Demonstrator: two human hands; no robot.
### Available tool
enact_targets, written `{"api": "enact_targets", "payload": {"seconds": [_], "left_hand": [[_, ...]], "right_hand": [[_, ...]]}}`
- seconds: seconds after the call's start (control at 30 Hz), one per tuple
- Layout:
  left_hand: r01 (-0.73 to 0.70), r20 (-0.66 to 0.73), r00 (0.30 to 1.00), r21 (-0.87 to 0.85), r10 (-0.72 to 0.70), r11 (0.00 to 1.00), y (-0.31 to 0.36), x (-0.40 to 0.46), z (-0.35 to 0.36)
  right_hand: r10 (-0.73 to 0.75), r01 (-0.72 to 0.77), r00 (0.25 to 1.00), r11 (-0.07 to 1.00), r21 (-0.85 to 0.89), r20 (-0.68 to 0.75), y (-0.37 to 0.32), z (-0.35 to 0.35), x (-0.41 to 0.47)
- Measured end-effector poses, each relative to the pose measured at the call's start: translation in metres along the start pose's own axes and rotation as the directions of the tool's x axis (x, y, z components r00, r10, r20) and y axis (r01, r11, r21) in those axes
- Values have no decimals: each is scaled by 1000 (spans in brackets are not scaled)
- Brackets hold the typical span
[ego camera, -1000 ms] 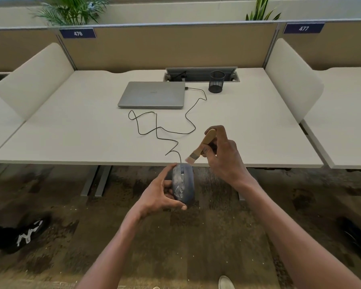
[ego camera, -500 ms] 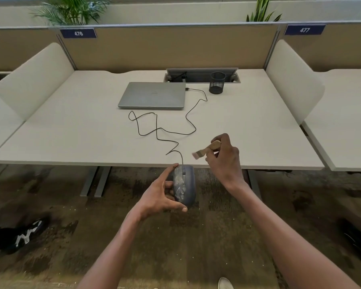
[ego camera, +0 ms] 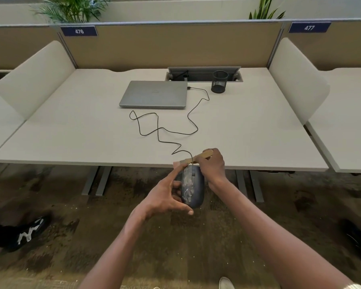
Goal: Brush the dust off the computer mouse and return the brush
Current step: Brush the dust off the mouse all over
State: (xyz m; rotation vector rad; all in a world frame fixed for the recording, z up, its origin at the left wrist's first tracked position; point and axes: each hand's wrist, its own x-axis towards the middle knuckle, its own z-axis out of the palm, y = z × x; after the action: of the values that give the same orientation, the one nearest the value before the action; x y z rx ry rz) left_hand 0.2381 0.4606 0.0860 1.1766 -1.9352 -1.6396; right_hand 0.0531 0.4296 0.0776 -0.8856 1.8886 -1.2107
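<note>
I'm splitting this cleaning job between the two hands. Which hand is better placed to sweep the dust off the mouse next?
The right hand. It already grips the brush, bristles at the front end of the mouse. The left hand is busy holding the mouse off the desk edge, dusty top facing up.

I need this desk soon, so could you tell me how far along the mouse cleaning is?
Done: little yet; pale dust still coats the mouse. In hand: the left hand holds it while the right hand sets the brush at its front. Left: finishing and returning the brush.
</note>
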Motion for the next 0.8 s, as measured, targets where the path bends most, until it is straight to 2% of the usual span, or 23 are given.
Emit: {"api": "enact_targets", "payload": {"seconds": [0.2, 0.43, 0.53, 0.67, 0.8], "left_hand": [[23, -47, 999, -53, -25, 998, -3, 2, -5], [-60, -239, 971, -163, 19, 985, -16, -9, 7], [-99, -353, 936, -224, 14, 969, -20, -12, 24], [-143, -519, 855, -209, 14, 967, -21, -13, 45], [-174, -608, 793, -171, 35, 970, -22, -16, 49]], "right_hand": [[-8, 8, 1000, 1000, 15, 4, 2, 4, 1], [31, -26, 987, 999, 38, -158, 0, 6, 6], [46, -43, 977, 999, 19, -210, 2, 10, 4], [69, -61, 969, 997, 41, -236, 5, 14, 0], [82, -64, 960, 995, 79, -269, 5, 14, -4]]}}
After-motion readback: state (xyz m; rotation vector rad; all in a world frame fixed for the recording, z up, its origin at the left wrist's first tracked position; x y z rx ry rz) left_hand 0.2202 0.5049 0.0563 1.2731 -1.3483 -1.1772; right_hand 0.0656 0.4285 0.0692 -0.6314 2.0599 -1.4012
